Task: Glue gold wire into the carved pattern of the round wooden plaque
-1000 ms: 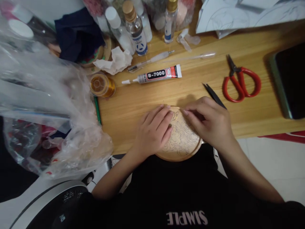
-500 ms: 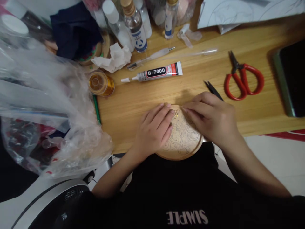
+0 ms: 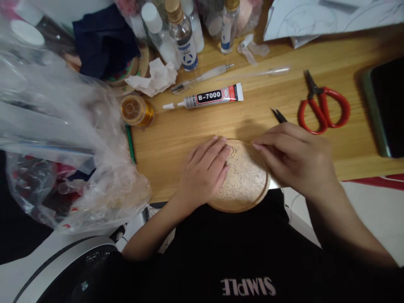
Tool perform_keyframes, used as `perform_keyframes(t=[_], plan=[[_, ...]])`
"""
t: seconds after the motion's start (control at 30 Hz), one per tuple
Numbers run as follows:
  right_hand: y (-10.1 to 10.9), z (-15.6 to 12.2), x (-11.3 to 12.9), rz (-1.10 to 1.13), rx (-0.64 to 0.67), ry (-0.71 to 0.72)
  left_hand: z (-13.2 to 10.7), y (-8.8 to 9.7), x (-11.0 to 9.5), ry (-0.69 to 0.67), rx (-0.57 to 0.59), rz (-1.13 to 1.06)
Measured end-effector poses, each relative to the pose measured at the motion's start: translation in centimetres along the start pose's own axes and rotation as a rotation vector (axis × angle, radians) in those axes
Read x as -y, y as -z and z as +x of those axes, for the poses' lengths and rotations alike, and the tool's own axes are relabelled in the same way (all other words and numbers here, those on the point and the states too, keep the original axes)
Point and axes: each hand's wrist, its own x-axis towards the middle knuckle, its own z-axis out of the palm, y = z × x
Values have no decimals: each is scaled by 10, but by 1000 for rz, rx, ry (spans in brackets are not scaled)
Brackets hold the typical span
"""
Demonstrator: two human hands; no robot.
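A round wooden disc (image 3: 244,185) with a pencilled swirl pattern lies at the near edge of the wooden table (image 3: 195,126). My left hand (image 3: 205,170) rests on the disc's left side, fingers together and pressing down near a small gold wire curl (image 3: 232,152). My right hand (image 3: 295,158) hovers over the disc's right edge with its fingertips pinched together at the top rim; it seems to hold thin wire, too fine to see clearly. Black tweezers (image 3: 277,115) poke out behind the right hand.
A B-7000 glue tube (image 3: 210,97), a spool of gold wire (image 3: 136,111), red scissors (image 3: 323,107), several bottles (image 3: 183,35), crumpled tissue (image 3: 156,78) and a dropper lie behind. Plastic bags (image 3: 63,139) fill the left. A dark phone (image 3: 386,105) sits at right.
My right hand has shifted to the right along the disc's rim, away from the left hand's fingertips. The left hand stays put on the disc.
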Motion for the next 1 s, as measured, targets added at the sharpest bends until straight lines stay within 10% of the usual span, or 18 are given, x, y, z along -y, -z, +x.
perform_keyframes(t=[0.5,0.77,1.0], plan=[[23,-17,28,275,149,-99,10,12,-28,127,-24,-428],[19,-22,26,-109,-30,338,7,24,-31,346,97,-640],[23,-30,28,-108,-117,503,12,34,-29,593,375,-1263]])
